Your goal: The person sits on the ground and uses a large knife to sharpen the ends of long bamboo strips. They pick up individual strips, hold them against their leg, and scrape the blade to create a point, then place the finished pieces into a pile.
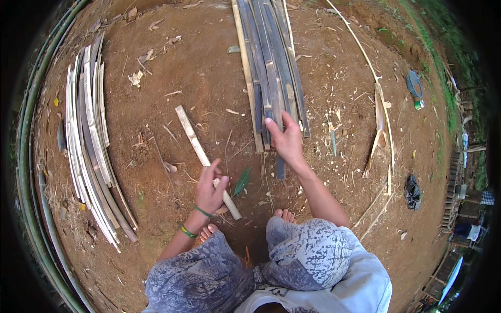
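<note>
A bundle of long dark bamboo strips lies on the ground ahead of me, running away from my feet. My right hand is at its near end, thumb and fingers closed round one bamboo strip whose end sticks out below the palm. My left hand hovers over a short pale bamboo piece lying aslant on the soil. Its fingers are apart and it holds nothing that I can see. A green leaf lies just right of that hand.
At the left is a pile of split bamboo strips, with long green poles beyond. A thin pointed blade-like thing lies right of the bundle. Farther right are a dry sheath, a blue ring-shaped thing and a black plastic bag.
</note>
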{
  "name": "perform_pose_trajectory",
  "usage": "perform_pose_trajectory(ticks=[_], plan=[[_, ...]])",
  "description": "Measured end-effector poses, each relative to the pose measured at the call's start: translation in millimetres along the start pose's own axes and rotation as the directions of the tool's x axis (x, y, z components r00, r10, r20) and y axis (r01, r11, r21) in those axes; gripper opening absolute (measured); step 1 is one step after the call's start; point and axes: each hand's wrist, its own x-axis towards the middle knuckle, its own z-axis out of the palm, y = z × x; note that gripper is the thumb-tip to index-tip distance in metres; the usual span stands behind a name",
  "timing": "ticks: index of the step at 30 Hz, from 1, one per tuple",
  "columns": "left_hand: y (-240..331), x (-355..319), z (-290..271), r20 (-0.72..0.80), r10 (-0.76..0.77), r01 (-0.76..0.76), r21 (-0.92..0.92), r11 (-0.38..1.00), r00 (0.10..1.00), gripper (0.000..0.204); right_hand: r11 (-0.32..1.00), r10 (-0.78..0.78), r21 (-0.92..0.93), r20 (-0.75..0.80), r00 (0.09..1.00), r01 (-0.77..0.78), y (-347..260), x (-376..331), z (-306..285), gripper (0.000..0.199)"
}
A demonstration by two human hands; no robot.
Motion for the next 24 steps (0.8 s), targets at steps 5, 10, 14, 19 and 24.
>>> perform_pose_trajectory(ticks=[5, 10, 14, 19, 24], plan=[[-61.5, 9.9, -47.9, -0.233, 0.0, 0.047, 0.194, 0.98, 0.972, 0.045, 0.981, -0.144, -0.148, -0.123, 0.982, 0.125, 8.8, 40.3, -44.9, 0.051], [-118.1, 2.8, -107.5, -0.435, -0.079, 0.19, 0.218, 0.957, 0.897, 0.046, 0.942, -0.247, -0.263, -0.127, 0.961, 0.208, 33.7, 96.0, -78.8, 0.046], [-158.2, -14.0, -162.8, -0.549, 0.026, 0.264, 0.442, 0.858, 0.835, 0.048, 0.872, -0.254, -0.458, -0.128, 0.959, 0.17, 51.8, 117.8, -87.4, 0.044], [-195.0, -46.4, -229.4, -0.675, 0.024, 0.437, 0.505, 0.744, 0.738, 0.05, 0.674, -0.34, -0.727, -0.144, 0.929, 0.134, 58.6, 121.2, -73.8, 0.044], [-211.8, -55.4, -277.9, -0.735, 0.014, 0.669, 0.626, 0.401, 0.678, 0.061, 0.525, -0.342, -0.84, -0.061, 0.938, 0.137, 59.3, 119.8, -66.9, 0.048]])
